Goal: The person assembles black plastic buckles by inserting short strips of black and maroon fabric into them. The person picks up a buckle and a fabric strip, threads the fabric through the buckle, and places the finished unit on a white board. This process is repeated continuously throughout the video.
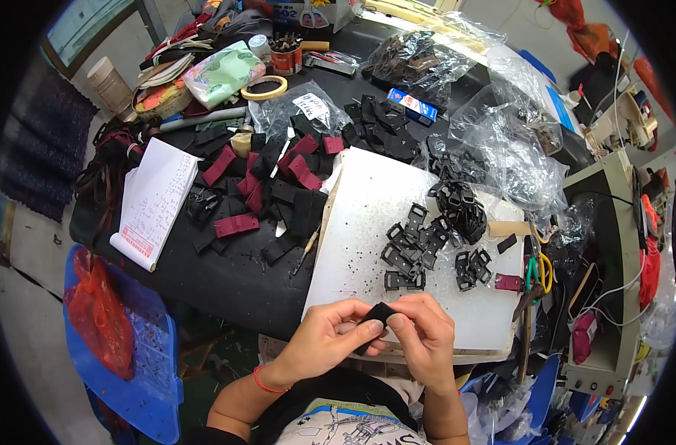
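A small black fabric piece point(379, 313) is pinched between both my hands, just over the front edge of the white board point(360, 200). My left hand point(325, 343) has its thumb pressed along the piece. From the other side, my right hand point(427, 335) grips the piece's edge between thumb and fingers. Beyond my hands, black plastic buckles point(405, 280) lie in a loose group on the board, with a heaped cluster of black buckles point(460, 213) behind them. A maroon strip point(509, 282) rests by the board's right edge.
Left of the board, maroon and black pieces point(236, 225) pile up beside an open notebook point(157, 204). Scissors with green and yellow handles point(546, 274) sit at right. Clear plastic bags point(509, 148) and a tape roll point(264, 87) lie farther back. A blue chair point(156, 378) holds a red bag.
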The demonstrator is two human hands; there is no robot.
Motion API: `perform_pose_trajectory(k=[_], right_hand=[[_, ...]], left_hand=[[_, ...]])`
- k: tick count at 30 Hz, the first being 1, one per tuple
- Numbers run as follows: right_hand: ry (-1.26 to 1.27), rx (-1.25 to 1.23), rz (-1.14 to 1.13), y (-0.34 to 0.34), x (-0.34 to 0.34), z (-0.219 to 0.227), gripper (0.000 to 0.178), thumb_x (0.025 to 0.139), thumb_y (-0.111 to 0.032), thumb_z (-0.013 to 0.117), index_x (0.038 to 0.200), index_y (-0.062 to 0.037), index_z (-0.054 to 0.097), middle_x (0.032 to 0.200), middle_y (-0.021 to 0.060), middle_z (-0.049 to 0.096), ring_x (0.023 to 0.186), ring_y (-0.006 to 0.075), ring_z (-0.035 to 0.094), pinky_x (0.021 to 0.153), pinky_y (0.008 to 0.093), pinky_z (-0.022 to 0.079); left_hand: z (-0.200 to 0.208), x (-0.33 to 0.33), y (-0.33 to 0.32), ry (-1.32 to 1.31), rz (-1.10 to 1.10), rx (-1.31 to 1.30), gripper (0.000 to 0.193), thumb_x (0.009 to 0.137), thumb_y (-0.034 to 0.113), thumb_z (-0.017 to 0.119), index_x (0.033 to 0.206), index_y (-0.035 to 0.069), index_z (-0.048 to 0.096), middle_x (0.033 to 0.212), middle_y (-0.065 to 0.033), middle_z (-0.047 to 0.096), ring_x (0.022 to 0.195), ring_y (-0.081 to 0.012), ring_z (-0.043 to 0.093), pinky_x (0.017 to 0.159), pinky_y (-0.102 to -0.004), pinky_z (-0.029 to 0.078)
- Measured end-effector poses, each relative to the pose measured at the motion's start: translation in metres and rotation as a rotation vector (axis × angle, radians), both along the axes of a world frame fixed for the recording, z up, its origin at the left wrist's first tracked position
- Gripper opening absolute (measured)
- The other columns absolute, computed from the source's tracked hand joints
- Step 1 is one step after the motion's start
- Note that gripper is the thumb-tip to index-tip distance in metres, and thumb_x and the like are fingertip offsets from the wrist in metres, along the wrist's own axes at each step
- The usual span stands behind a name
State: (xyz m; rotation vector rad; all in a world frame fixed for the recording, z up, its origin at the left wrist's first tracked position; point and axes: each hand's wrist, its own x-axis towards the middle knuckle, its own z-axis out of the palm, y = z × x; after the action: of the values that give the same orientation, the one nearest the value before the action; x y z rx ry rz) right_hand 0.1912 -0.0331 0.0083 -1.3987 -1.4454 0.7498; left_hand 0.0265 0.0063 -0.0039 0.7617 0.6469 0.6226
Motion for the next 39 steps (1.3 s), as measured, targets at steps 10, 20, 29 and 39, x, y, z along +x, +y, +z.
perform_pose_trajectory(k=[10,20,29,39], right_hand=[[-0.001,-0.003,-0.013,0.004,-0.008,-0.010,0.006,0.087,-0.005,0.061,0.085,0.0010,0.059,0.075,0.0077,0.053,0.058,0.0134,0.050,0.050,0.0255,0.042],[-0.108,-0.037,-0.250,0.006,-0.002,-0.011,0.011,0.084,-0.005,0.066,0.079,0.0005,0.058,0.071,0.0062,0.056,0.053,0.0102,0.049,0.045,0.0239,0.038],[-0.215,0.217,-0.198,0.000,-0.004,-0.015,0.017,0.078,-0.002,0.071,0.088,-0.0013,0.058,0.073,0.0085,0.056,0.057,0.0169,0.050,0.050,0.0285,0.040],[-0.260,0.344,-0.219,0.000,-0.008,-0.014,0.020,0.076,-0.001,0.073,0.090,-0.0023,0.059,0.074,0.0096,0.056,0.062,0.0184,0.054,0.046,0.0265,0.041]], left_hand=[[-0.005,0.007,-0.005,0.406,0.068,0.343,0.016,0.090,0.009,0.060,0.100,-0.003,0.062,0.080,-0.0031,0.064,0.068,-0.0078,0.062,0.054,-0.0219,0.048],[-0.001,-0.004,-0.002,0.074,0.042,0.087,0.039,0.093,0.005,0.053,0.130,-0.004,0.045,0.099,-0.0104,0.062,0.086,-0.0119,0.063,0.075,-0.0231,0.052],[-0.005,0.003,-0.008,0.165,0.141,0.279,0.032,0.094,0.002,0.050,0.125,-0.007,0.048,0.104,-0.0143,0.063,0.096,-0.0157,0.063,0.082,-0.0260,0.053],[0.005,-0.005,0.005,0.050,0.044,0.120,0.027,0.094,0.003,0.051,0.119,-0.007,0.051,0.108,-0.0135,0.062,0.097,-0.0193,0.064,0.086,-0.0289,0.053]])
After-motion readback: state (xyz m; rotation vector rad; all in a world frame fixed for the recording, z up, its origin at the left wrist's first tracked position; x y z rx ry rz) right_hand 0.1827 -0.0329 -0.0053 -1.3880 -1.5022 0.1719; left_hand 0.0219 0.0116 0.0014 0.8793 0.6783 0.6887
